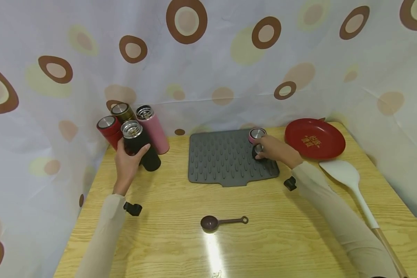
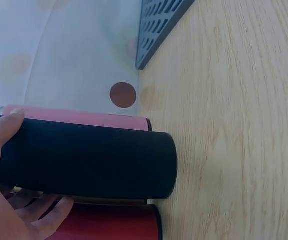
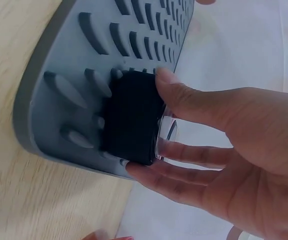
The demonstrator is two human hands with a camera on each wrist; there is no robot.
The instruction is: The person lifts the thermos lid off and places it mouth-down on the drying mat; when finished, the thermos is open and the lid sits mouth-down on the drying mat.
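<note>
My left hand [image 1: 125, 168] grips an uncapped black thermos bottle [image 1: 151, 157] around its body, thumb on one side and fingers on the other. Its steel threaded mouth points up, and the bottle fills much of the left wrist view. Over the right end of a grey ridged drying mat [image 1: 215, 156], my right hand [image 1: 277, 149] holds a black bottle lid [image 3: 134, 117] between thumb and fingers, right at the mat's ridges. Just behind it on the mat is a pink lid with a steel top [image 1: 257, 133].
Around the black bottle stand an uncapped pink bottle [image 1: 159, 136], a capped red bottle [image 1: 110, 129] and a capped gold-brown one [image 1: 122, 112]. A red plate [image 1: 328, 141] and a white spatula [image 1: 343, 173] lie at the right. Nearer the front lies a brown measuring spoon [image 1: 209, 222].
</note>
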